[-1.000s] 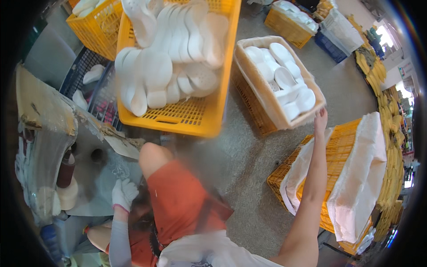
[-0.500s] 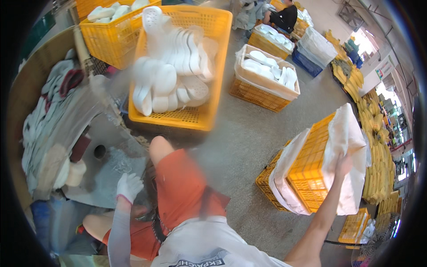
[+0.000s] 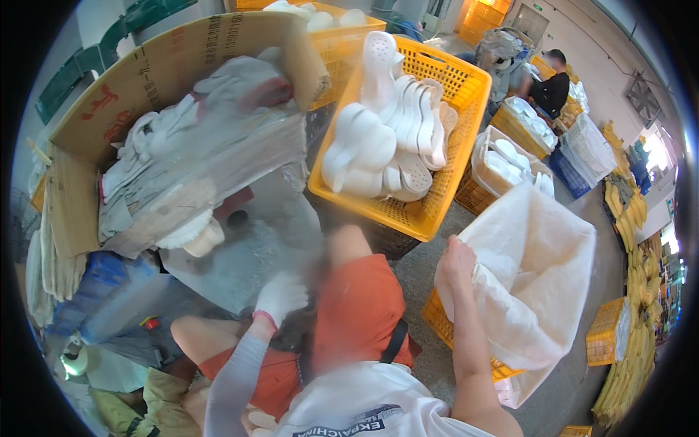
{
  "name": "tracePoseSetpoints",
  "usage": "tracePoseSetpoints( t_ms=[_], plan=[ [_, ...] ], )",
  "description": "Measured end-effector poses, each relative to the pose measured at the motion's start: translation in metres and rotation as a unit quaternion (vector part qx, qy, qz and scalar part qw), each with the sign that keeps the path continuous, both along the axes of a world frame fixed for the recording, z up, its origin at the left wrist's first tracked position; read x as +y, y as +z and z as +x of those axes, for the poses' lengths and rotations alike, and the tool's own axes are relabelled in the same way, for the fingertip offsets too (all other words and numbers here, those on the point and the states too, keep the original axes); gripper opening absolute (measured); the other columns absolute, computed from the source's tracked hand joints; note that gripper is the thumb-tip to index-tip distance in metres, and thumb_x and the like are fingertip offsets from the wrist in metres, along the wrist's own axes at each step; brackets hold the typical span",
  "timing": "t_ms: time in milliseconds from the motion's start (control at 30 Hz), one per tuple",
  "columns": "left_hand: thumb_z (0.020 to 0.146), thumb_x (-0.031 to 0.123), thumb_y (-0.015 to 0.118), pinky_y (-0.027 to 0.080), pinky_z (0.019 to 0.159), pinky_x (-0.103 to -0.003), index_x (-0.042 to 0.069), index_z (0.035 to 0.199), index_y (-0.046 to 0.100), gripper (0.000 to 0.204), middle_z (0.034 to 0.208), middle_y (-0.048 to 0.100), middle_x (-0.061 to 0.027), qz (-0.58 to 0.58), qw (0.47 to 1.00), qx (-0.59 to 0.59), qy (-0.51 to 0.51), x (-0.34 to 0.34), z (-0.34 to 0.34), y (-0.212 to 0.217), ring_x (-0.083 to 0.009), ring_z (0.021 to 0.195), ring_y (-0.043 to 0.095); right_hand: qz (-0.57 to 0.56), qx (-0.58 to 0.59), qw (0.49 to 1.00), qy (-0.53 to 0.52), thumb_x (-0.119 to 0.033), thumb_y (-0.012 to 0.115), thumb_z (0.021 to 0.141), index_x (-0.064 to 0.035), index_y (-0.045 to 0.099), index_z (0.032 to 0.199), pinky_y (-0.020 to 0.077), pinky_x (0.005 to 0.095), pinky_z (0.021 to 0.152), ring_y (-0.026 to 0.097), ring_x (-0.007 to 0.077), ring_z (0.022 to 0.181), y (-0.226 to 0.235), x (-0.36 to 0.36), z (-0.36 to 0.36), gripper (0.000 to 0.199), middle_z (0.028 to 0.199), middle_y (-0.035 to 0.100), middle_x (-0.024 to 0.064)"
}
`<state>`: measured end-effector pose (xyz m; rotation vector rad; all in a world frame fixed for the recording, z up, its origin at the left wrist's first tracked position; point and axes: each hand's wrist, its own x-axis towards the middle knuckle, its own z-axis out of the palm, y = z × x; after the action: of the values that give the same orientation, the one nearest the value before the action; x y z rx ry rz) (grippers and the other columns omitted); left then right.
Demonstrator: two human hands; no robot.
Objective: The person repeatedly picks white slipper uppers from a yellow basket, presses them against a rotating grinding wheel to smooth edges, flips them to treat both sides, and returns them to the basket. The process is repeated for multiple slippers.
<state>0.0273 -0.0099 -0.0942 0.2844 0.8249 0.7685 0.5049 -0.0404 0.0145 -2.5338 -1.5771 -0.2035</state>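
Observation:
My bare right hand (image 3: 457,261) is closed on the rim of a yellow plastic crate (image 3: 439,317) with a white cloth-like liner (image 3: 531,269) folded over its edge. The liner covers most of the crate, and its inside looks bare where it shows. My left hand (image 3: 282,293), in a white glove with a pink cuff, hangs near my left thigh above a grey metal surface (image 3: 255,251). Its fingers are stretched out and hold nothing. Ahead of me stands a tilted-looking yellow basket (image 3: 466,171) holding several white shoe soles (image 3: 411,120).
A large cardboard box (image 3: 211,44) of white gloves (image 3: 156,142) stands at the far left. Beyond the lined crate is another crate of white soles (image 3: 502,164). A seated person (image 3: 551,87) works at the back. Yellow sacks (image 3: 637,291) line the right side.
My view has swung to the right-to-left side, so the cardboard box shows more. The lined crate has come nearer and turned its lined opening upward, with my right hand still on it.

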Motion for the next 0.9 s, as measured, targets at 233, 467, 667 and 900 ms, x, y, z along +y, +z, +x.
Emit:
tracePoseSetpoints(
  t_ms=[233, 467, 667, 900],
  plan=[
    [0.107, 0.05, 0.048, 0.061, 0.081, -0.046, 0.0, 0.127, 0.063, 0.055, 0.099, 0.073, -0.0164, 0.114, 0.985, 0.126, 0.006, 0.007, -0.002, -0.004, -0.0294, 0.087, 0.072, -0.047, 0.006, 0.999, -0.006, -0.018, 0.056, 0.094, -0.01, 0.063, 0.111, 0.0538, 0.0567, 0.074, 0.072, 0.0434, 0.084, -0.026, 0.055, 0.014, 0.02, 0.086, 0.073, 0.023],
    [0.107, 0.05, 0.048, 0.061, 0.082, -0.045, -0.001, 0.129, 0.062, 0.057, 0.101, 0.072, -0.0173, -0.057, 0.995, 0.079, -0.009, 0.006, 0.036, 0.017, -0.0304, 0.087, 0.072, -0.03, 0.151, 0.988, -0.02, -0.02, 0.056, 0.093, -0.0095, 0.058, 0.124, 0.0525, 0.0598, 0.075, 0.07, 0.0473, 0.084, -0.159, -0.002, 0.029, 0.033, 0.086, 0.072, 0.0253],
    [0.107, 0.053, 0.046, 0.059, 0.086, -0.047, -0.004, 0.135, 0.057, 0.064, 0.111, 0.07, -0.0209, -0.067, 0.978, 0.188, -0.062, -0.011, 0.016, -0.043, -0.0349, 0.094, 0.071, -0.238, 0.306, 0.915, 0.114, -0.026, 0.068, 0.09, -0.0075, 0.066, 0.105, 0.0546, 0.0559, 0.077, 0.07, 0.0433, 0.086, -0.195, -0.07, -0.016, 0.024, 0.09, 0.071, 0.0224],
    [0.107, 0.051, 0.05, 0.06, 0.077, -0.044, -0.002, 0.12, 0.064, 0.057, 0.096, 0.073, -0.0165, -0.154, 0.969, 0.192, 0.004, 0.005, 0.037, -0.04, -0.0319, 0.081, 0.072, 0.27, 0.425, 0.851, 0.149, -0.03, 0.075, 0.092, 0.0003, 0.051, 0.143, 0.0539, 0.0407, 0.094, 0.071, 0.0341, 0.109, -0.013, 0.287, -0.058, 0.064, 0.118, 0.072, 0.0241]
  ],
)
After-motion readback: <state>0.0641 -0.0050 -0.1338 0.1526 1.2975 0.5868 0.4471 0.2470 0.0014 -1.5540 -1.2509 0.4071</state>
